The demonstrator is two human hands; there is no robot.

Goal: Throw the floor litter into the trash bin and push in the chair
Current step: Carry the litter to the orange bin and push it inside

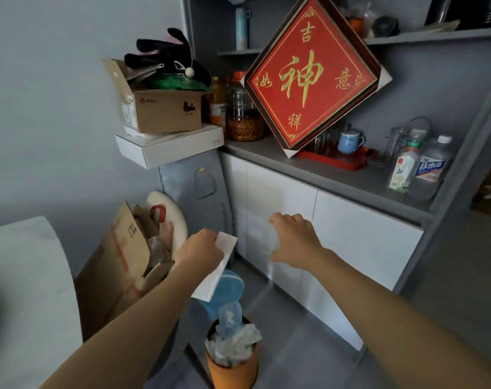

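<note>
White paper (pixel 216 269): a limp sheet, pinched at its top edge in the left hand (pixel 200 248); it hangs above the bin, not yet dropped.
Left hand: closed around the sheet's upper corner, arm stretched forward.
Right hand (pixel 293 242): held out in front of the cabinet (pixel 351 234), fingers curled downward. Something pale and filmy seems to hang under it, but I cannot tell whether it grips anything.
Bin (pixel 231 369): orange, round, on the floor below both hands, already stuffed with crumpled wrappers, a blue item poking up from it.
Box (pixel 118 265): brown cardboard, just left of the bin, crammed with packing scraps.
Chair: not clearly identifiable from here.
Progress: litter lifted and carried to the bin, by my reading; letting go is still to come, and the chair after that.
</note>
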